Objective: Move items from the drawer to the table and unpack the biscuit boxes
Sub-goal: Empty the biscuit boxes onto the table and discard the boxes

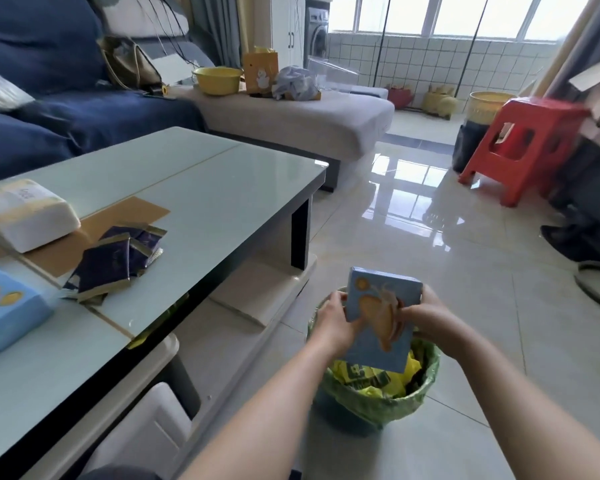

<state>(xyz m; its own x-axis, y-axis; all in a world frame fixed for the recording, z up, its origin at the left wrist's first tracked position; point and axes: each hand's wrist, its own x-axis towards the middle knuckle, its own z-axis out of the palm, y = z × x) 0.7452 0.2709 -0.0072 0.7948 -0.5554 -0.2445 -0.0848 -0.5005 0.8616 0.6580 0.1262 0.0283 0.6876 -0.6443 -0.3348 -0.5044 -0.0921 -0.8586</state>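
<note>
A light blue biscuit box [378, 317] is held upright over a green-lined waste bin [374, 396] on the floor. My left hand [331, 320] grips the box's left edge and my right hand [426, 323] grips its right edge, fingers curled over the front. On the glass coffee table [201, 188] lie several dark blue foil biscuit packets [115, 261] in a loose pile. A second light blue biscuit box [4, 306] rests at the table's left edge, and a white and yellow pack [28, 213] sits behind it.
The table drawer [142, 434] below stands pulled out. A flat brown cardboard sheet [118, 223] lies under the packets. A blue and grey sofa [274, 116] is behind the table. A red plastic stool [523, 143] stands on the tiled floor at right.
</note>
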